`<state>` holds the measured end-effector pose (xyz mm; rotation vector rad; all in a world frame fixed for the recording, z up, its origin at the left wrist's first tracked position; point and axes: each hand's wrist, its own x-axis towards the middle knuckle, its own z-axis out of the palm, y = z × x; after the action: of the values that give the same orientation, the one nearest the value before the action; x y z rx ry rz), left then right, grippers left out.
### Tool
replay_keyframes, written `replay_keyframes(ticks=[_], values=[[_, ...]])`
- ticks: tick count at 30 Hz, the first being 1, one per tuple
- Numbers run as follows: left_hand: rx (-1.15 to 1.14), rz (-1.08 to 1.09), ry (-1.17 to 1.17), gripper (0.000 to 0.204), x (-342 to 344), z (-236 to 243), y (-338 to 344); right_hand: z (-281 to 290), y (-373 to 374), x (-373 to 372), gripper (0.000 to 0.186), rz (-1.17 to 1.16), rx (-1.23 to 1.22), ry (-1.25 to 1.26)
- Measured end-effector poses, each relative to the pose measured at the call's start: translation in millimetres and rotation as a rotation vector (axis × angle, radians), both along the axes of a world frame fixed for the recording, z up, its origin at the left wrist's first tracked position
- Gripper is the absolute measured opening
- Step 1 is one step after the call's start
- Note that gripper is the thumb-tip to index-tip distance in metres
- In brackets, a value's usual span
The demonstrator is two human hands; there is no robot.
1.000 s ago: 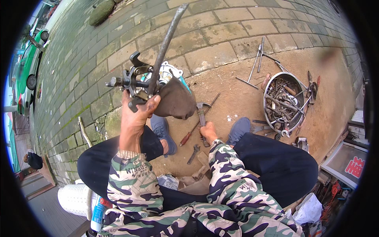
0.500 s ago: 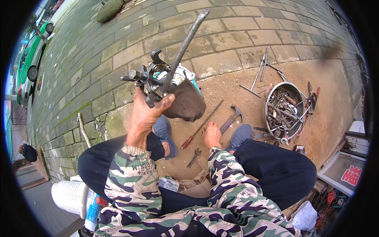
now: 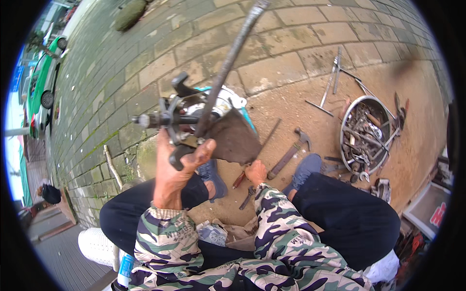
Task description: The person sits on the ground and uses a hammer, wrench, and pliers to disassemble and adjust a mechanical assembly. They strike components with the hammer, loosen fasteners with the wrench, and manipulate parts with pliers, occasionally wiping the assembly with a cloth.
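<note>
My left hand [image 3: 172, 167] is closed around a dark jaw puller [image 3: 170, 116] with a threaded centre bolt, raised in front of me. A long steel bar [image 3: 230, 58] slants up between the jaws. Behind the puller shows a round silver-and-teal metal part [image 3: 234, 100], partly covered by a dark brown cloth [image 3: 234, 138]. My right hand [image 3: 256, 172] is down at the ground with curled fingers around the shaft of a red-handled screwdriver [image 3: 238, 180]; the fingertips are partly hidden. Close by lie a claw hammer [image 3: 286, 159] and an adjustable wrench [image 3: 247, 198].
To the right stands a metal bowl [image 3: 345, 109] full of loose tools and parts, with T-shaped metal rods [image 3: 327, 87] beyond it and pliers [image 3: 402, 111] beside it. My shoes [image 3: 307, 169] flank the hammer and screwdriver. Crumpled plastic [image 3: 212, 234] lies between my legs.
My right hand has shifted left from beside the hammer handle onto the screwdriver. The puller has turned and come nearer in my left hand. The view has shifted slightly.
</note>
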<state>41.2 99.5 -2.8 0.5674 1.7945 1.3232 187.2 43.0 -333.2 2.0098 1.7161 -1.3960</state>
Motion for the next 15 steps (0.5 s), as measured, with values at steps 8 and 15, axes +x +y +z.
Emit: replay_keyframes(ticks=[8,15], values=[[-0.12,-0.047,0.121,0.048,-16.9,-17.0,-10.6,4.3,11.4,30.3,0.031,-0.046,0.016,0.047],[0.0,-0.067,0.11,0.034,-21.3,-14.1,-13.6,-0.8,26.6,50.1,0.026,-0.169,0.161,0.137]])
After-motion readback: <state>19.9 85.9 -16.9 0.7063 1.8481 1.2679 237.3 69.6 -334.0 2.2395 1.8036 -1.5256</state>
